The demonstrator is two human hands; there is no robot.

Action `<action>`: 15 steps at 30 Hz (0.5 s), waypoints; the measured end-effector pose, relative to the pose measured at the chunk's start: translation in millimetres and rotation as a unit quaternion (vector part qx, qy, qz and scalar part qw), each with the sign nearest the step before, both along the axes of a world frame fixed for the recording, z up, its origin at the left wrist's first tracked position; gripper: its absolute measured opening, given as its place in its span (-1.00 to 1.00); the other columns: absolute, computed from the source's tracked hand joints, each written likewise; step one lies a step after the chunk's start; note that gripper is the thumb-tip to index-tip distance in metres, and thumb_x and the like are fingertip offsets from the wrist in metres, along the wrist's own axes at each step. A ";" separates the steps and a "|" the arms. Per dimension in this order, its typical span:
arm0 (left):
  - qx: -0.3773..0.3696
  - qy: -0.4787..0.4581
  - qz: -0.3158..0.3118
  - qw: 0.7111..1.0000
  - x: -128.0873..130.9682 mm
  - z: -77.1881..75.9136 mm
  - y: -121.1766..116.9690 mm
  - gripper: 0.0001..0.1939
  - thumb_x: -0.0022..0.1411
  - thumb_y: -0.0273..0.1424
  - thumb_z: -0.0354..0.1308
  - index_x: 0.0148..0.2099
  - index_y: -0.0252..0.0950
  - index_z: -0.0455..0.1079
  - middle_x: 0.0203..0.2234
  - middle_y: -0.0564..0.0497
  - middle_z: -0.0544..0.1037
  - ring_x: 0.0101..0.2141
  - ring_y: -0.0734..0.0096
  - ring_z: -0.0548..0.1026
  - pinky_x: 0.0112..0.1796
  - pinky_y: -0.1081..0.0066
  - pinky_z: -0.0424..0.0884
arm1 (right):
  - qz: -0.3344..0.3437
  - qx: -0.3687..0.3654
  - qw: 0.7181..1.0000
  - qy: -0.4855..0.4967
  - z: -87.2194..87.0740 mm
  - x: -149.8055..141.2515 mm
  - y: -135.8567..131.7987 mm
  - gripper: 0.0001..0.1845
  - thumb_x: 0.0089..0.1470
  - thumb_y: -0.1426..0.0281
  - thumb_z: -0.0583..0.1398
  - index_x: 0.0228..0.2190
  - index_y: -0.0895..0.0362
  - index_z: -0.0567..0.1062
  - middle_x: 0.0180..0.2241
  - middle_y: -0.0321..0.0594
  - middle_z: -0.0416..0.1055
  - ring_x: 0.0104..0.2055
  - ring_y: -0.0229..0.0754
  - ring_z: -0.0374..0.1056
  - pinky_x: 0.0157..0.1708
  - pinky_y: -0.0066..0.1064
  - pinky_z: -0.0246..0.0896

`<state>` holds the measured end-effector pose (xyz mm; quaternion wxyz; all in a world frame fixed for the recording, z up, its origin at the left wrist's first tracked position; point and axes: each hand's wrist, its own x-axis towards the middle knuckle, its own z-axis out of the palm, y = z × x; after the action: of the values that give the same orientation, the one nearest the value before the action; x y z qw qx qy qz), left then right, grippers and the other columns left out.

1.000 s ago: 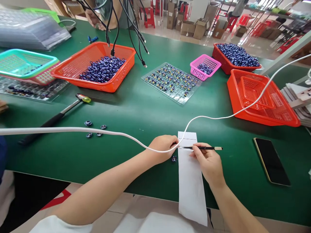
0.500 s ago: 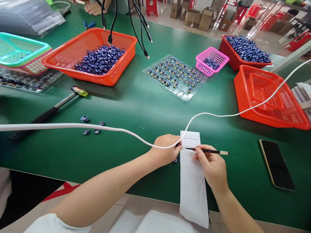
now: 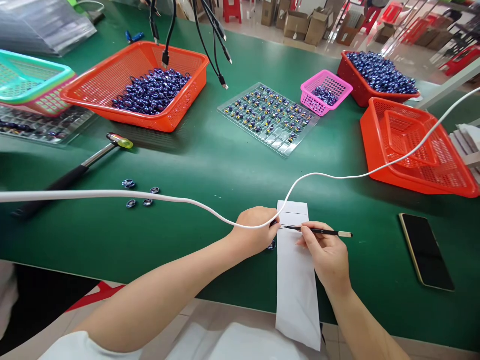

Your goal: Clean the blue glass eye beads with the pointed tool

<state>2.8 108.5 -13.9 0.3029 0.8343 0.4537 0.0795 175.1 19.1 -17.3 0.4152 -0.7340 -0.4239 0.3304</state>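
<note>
White paper strip [image 3: 296, 280] is laid on the green table [image 3: 210, 165], its near end overhanging the edge. A thin brush [image 3: 318, 231] is pinched in the right hand [image 3: 326, 255], tip held at the strip's upper left edge. A small dark part [image 3: 275, 224], mostly hidden, is gripped in the left hand [image 3: 255, 230] against that tip; another [image 3: 271, 245] lies beneath. Four loose parts [image 3: 138, 195] rest near a hammer [image 3: 75, 170]. One tray [image 3: 268, 119] is nearly filled; baskets [image 3: 150, 90] of parts remain heaped, so much work appears left.

Left hand [image 3: 255, 229]: forearm extended diagonally, fingers curled, apparently pinched at the tips. Right hand [image 3: 327, 252]: wrist bent, thumb and forefinger closed in a fine pinch grip.
</note>
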 end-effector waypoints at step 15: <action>0.011 0.005 -0.005 1.000 0.0 -0.7 -1.5 -0.86 0.28 -0.36 0.09 -0.30 -0.23 0.45 -0.42 0.00 0.57 -0.35 0.28 0.50 -0.42 0.41 0.29 | -0.011 0.010 1.000 0.017 -3.8 1.8 -2.5 -0.72 0.11 0.14 0.26 -0.27 0.09 0.54 -0.49 -0.24 0.54 -0.46 -0.15 0.49 -0.44 -0.38 0.43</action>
<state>2.9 106.9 -14.7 0.2923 0.8402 0.4500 0.0788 176.9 16.6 -21.1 0.4330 -0.7287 -0.4124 0.3338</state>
